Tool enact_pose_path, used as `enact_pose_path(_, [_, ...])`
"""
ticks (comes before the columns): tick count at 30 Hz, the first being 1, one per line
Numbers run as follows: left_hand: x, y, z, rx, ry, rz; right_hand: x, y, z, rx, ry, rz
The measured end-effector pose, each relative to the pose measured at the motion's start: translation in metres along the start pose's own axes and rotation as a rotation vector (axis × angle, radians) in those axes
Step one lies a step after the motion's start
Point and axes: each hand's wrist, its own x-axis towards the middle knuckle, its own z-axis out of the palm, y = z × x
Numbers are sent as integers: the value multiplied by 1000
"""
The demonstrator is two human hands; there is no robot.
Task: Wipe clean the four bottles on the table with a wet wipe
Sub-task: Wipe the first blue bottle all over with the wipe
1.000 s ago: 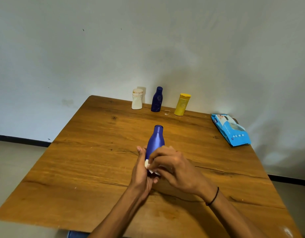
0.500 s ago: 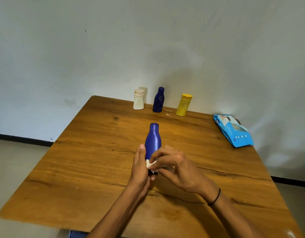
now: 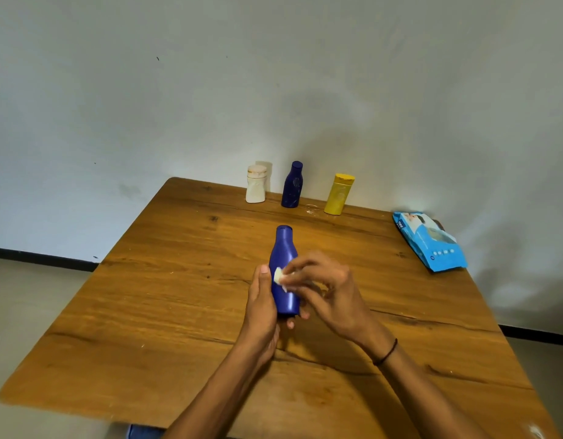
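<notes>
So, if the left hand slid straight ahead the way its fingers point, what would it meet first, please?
Probably the small dark blue bottle at the wooden table's far edge; the left hand points roughly there, though depth is uncertain.

A wooden table (image 3: 166, 312) fills the lower half of the view, its brown top streaked with dark grain lines and a long crack toward four o'clock; its far edge sits against a pale grey wall (image 3: 273, 74) that takes up everything from nine round to three o'clock; the wall carries a few small dark specks; a black skirting strip (image 3: 42, 257) runs along its foot at nine o'clock; beige floor (image 3: 23, 299) shows beneath it at eight o'clock; something blue (image 3: 144, 432) peeks from under the table's near edge at seven o'clock.
</notes>
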Motion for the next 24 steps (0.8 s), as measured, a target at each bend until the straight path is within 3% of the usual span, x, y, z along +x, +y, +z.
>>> enact_pose_path(2, [4,-2,-5,2,64,-8,-17,-6,4,9,-90,-34])
enact_pose_path(4, [5,-4,-6,32,75,-17,-25,-6,5,48,-76,-29])
enact_pose_path(14, [-6,0,-3,87,-109,-68,19,8,2,113,346,93])
enact_pose_path(20, [14,-3,-15,-220,-32,-270,-26,-8,36,234,164,68])
enact_pose_path(24, [16,-12,-15,-369,-80,-352,-37,-8,38,176,122,-20])
